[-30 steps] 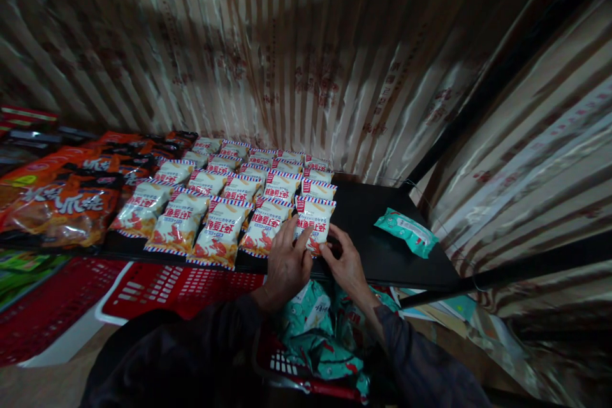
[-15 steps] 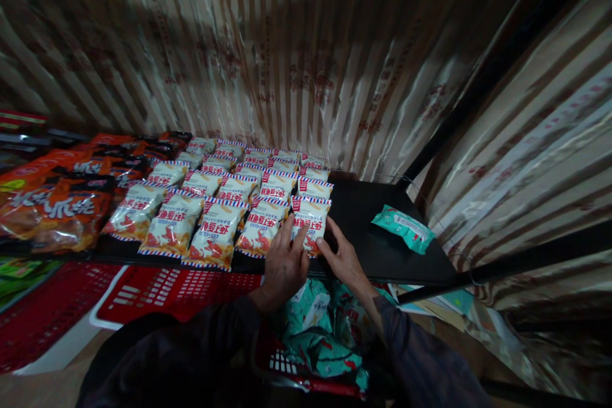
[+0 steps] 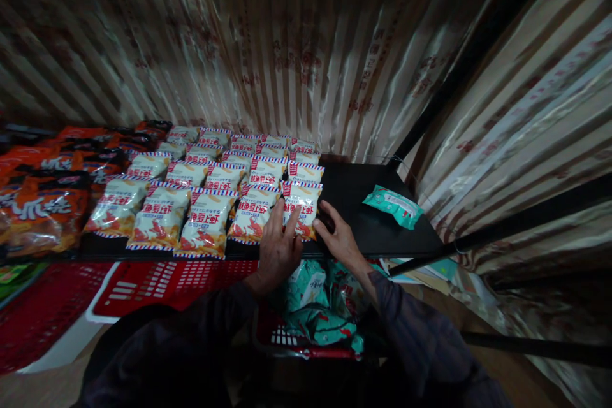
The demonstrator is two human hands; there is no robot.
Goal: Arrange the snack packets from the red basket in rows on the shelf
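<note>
Rows of white snack bags with red lettering (image 3: 206, 222) lie on a black shelf (image 3: 354, 186). My left hand (image 3: 278, 245) rests its spread fingers on the lower left of the front bag at the right end (image 3: 303, 196). On that bag's right edge is my right hand (image 3: 338, 236), thumb and fingers apart. A single teal bag (image 3: 393, 205) lies by itself on the shelf to the right of my hands.
Orange snack bags (image 3: 48, 210) fill the shelf's left part. Below stand red baskets (image 3: 167, 282), one holding teal bags (image 3: 318, 322). A striped curtain (image 3: 268, 44) hangs behind, and a dark metal post (image 3: 444, 89) slants at the right.
The view has shifted, so the shelf and bags appear slightly further left and higher. Both hands remain at the same front bag, with little change in their pose.
</note>
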